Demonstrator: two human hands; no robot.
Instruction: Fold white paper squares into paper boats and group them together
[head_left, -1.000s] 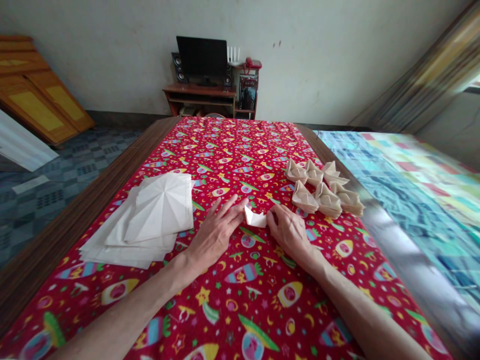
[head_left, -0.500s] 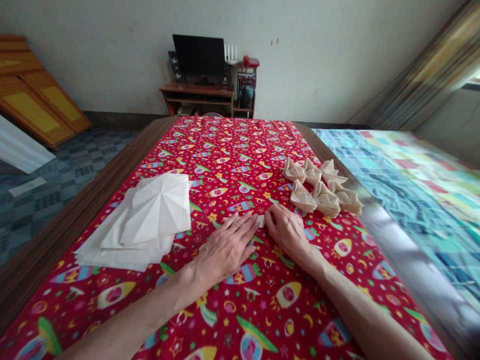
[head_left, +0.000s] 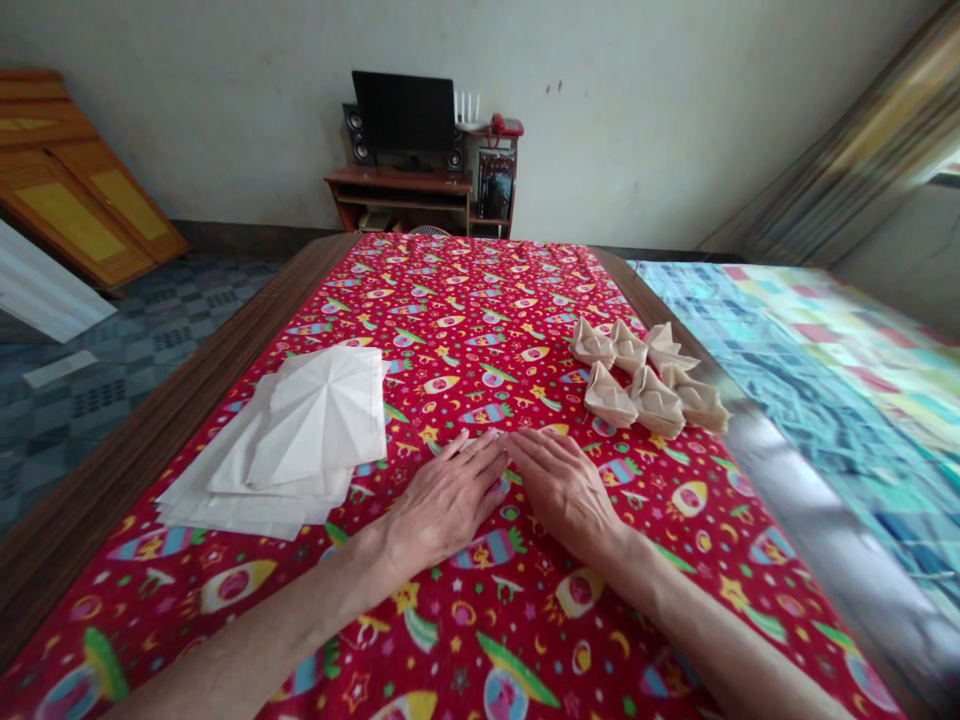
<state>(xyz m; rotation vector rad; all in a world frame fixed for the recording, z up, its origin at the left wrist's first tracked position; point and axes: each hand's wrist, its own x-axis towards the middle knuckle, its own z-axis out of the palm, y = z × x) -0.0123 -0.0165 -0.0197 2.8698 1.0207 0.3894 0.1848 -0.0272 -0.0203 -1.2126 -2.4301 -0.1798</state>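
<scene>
My left hand point(head_left: 454, 490) lies flat on the red patterned tablecloth, its fingers stretched out and pointing to the right. Opposite it, my right hand point(head_left: 559, 480) is also flattened, with its fingertips meeting those of the left. A bit of white folded paper point(head_left: 501, 434) shows at the fingertips; the rest is hidden under the fingers. Left of my hands lies a loose stack of white paper sheets point(head_left: 319, 420), the top one creased in rays from its centre. Beyond my right hand sit several pointed folded-paper pieces point(head_left: 611, 395), beige and nested in clusters.
The red cloth point(head_left: 450, 330) covers a long dark wooden table point(head_left: 247, 330). A bed point(head_left: 810, 400) with a checked cover adjoins on the right. Against the far wall stands a desk with a monitor point(head_left: 405, 115). A wooden cabinet point(head_left: 82, 190) is at the left.
My right hand has moved left and its curled fingers have flattened, now meeting the left fingertips. The white paper strip visible between the hands is now almost covered.
</scene>
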